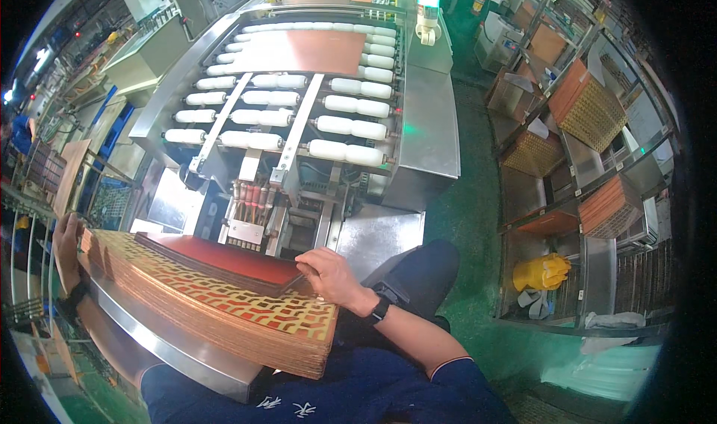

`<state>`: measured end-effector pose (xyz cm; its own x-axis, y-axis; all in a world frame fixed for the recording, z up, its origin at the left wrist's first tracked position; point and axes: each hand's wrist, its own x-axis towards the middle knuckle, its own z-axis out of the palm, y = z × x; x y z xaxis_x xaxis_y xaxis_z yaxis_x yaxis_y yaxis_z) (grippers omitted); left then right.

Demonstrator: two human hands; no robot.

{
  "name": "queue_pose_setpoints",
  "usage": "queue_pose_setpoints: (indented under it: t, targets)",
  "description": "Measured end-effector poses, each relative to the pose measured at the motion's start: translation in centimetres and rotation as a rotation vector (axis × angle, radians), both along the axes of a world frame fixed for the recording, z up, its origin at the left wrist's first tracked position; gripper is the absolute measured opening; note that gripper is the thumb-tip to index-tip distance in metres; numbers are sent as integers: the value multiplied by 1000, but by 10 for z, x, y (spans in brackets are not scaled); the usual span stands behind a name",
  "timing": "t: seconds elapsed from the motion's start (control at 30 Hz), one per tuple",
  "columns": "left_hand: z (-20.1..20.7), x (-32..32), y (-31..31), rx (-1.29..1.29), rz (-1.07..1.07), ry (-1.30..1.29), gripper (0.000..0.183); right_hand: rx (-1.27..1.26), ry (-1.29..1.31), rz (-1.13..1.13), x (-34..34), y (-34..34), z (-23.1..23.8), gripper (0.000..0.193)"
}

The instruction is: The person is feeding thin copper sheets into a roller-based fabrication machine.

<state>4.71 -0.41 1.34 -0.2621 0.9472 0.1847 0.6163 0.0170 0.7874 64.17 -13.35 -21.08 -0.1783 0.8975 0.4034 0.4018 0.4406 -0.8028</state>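
Red board [224, 258] lies atop the panel stack [205, 301], left of the right hand [328, 276], fingers curled nearly closed, grip unclear; left hand [66, 248] beyond it, fingers loosely bent, hold unclear; level, even support seems best.

right hand [330, 276]: some fingertips hidden | distant co-worker [22, 134]: too blurred to tell | roller machine [263, 117]: far end cut off

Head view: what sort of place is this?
Probably a factory floor, perhaps one that processes flat panels: there is a machine with rows of white rollers, a thick stack of patterned panels in front of the person, and a metal rack on the right.
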Motion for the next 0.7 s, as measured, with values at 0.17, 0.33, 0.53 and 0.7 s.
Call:
queue_pose_setpoints:
  t: [0.17, 0.33, 0.53, 0.7]
  targets:
    - [-2, -4, 2, 17, 40, 19, 36, -1, -7, 2, 0, 0, 1, 16]
    - [0, 2, 0, 28, 64, 40, 38, -15, 7, 6, -1, 0, 2, 15]
    - [7, 21, -6, 31, -28, 57, 32, -6, 6, 5, 0, 0, 2, 16]
    - [3, 27, -6, 74, 26, 46, 32, 7, 15, 9, -1, -1, 0, 16]
